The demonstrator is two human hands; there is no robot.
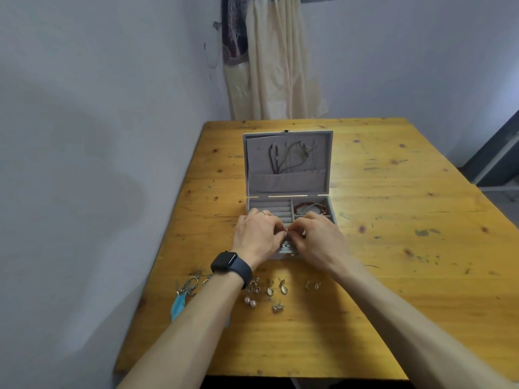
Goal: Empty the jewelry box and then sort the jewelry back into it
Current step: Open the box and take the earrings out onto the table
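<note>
The left hand [257, 237] and right hand [317, 238] cover the front compartments of the jewelry box [320, 153]. Anything between their fingertips [281, 233] is too small to identify. The left forearm [196, 318] hides part of the blue feather earring [179, 304].

We find a single view, worn on the head, wide-angle, facing forward and down across the table [393, 248] from its near edge; the jewelry box [288, 181] sits near, centre frame.
</note>
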